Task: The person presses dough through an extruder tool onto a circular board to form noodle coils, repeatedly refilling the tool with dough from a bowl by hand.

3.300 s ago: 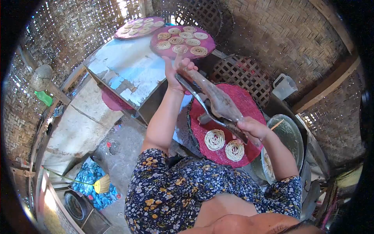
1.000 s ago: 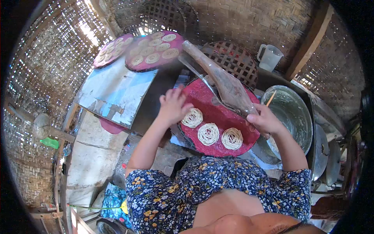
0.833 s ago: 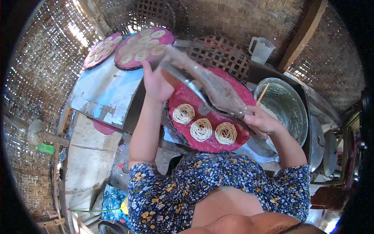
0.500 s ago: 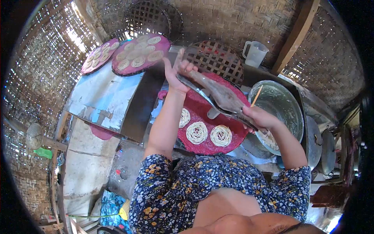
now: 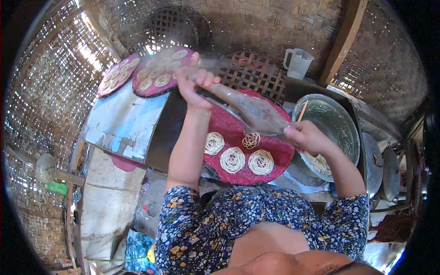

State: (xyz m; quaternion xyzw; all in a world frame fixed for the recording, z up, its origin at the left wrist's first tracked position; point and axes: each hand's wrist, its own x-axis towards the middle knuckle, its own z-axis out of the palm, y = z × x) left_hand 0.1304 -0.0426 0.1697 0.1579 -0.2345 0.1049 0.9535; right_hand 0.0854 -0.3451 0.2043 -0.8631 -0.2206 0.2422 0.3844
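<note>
Brown tool (image 5: 250, 106) in both hands (image 5: 306, 136)

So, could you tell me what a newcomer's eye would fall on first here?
Probably the long-handled press, held between the left hand and right hand across the middle of the view. Below it, pale stringy coils stand out on a bright pink round tray. Farther off to the left, two more coil-covered trays sit on a peeling blue-and-white surface.
</note>
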